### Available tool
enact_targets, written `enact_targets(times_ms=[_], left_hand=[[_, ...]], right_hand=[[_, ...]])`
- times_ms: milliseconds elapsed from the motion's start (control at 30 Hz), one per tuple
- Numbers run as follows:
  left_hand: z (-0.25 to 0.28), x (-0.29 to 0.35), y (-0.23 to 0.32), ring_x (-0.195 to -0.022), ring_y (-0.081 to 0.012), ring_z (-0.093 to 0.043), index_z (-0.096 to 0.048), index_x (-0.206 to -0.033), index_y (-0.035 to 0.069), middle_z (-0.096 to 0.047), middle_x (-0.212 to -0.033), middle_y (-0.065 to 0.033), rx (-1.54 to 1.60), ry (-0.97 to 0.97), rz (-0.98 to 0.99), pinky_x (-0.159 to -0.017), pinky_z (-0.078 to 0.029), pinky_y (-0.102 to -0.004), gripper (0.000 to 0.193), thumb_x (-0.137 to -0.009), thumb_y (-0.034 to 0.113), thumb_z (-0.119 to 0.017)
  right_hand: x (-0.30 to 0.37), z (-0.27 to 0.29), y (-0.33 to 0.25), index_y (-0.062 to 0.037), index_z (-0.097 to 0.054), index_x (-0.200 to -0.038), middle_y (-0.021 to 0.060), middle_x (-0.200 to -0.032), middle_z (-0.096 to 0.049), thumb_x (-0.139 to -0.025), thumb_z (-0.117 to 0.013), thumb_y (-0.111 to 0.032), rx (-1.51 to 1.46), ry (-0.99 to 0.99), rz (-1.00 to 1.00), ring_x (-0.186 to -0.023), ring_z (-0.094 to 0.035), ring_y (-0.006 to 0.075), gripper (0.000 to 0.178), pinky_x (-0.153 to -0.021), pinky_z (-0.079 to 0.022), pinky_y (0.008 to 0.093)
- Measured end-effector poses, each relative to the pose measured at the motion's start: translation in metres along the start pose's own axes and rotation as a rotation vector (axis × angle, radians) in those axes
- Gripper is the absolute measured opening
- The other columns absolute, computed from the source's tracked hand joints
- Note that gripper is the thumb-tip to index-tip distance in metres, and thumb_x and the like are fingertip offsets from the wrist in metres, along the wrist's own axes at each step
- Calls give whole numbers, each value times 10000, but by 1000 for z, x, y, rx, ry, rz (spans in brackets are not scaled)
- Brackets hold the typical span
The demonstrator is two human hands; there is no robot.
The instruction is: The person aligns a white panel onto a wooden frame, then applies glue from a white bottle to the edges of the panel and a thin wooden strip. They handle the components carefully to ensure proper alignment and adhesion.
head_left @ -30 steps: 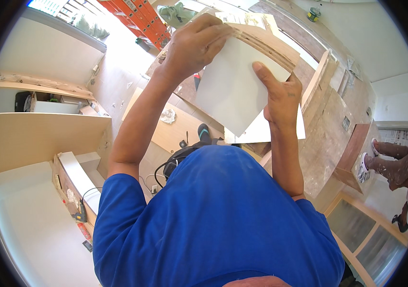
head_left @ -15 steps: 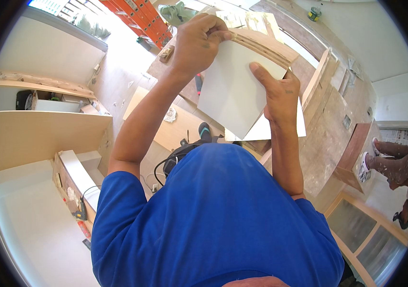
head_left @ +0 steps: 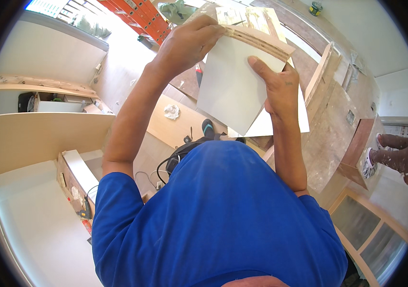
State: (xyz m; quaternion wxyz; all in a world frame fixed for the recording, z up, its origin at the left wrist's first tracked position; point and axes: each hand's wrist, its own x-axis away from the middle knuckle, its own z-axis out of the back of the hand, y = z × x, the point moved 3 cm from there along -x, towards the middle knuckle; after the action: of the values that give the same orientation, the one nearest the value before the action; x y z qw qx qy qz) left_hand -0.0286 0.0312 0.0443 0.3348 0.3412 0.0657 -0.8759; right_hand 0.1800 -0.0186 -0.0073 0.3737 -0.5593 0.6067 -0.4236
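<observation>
I hold a square plywood panel (head_left: 235,88) with a pale grey laminate face up in front of me. My left hand (head_left: 187,43) grips its upper left corner, fingers curled over the layered wooden edge. My right hand (head_left: 278,88) clasps the right side, thumb pressed flat on the grey face. A second white sheet (head_left: 271,125) shows just behind the panel's lower edge. My blue shirt (head_left: 218,215) fills the lower picture.
A wooden board (head_left: 177,124) lies on the floor below with a crumpled rag. A power tool with black cable (head_left: 184,153) sits near my body. Cabinet carcasses (head_left: 36,138) stand at left, red ladder (head_left: 141,19) at top, another person's legs (head_left: 395,153) at right.
Both hands have shifted the panel slightly; my left hand slid along the top edge toward the corner and my right thumb moved up on the face.
</observation>
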Motion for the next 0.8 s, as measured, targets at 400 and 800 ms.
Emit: enact_targets(times_ms=[400, 800], left_hand=[[2, -20, 1, -789, -256, -682, -639, -1053, 34, -634, -956, -77, -369, -397, -217, -651, -552, -362, 216, -883, 143, -715], [9, -20, -89, -855, -211, -700, -656, -1161, 29, -716, -996, -122, 51, -19, 678, -761, -579, -369, 276, -950, 191, -729]], right_hand=[[-7, 0, 3, 109, -643, -1094, 205, -952, -737, -846, -831, -159, 84, -49, 14, -784, -734, 195, 411, -686, -599, 299], [-15, 9, 6, 103, -642, -1190, 199, -1016, -736, -835, -841, -170, 110, 6, -10, -879, -727, 218, 490, -801, -581, 328]])
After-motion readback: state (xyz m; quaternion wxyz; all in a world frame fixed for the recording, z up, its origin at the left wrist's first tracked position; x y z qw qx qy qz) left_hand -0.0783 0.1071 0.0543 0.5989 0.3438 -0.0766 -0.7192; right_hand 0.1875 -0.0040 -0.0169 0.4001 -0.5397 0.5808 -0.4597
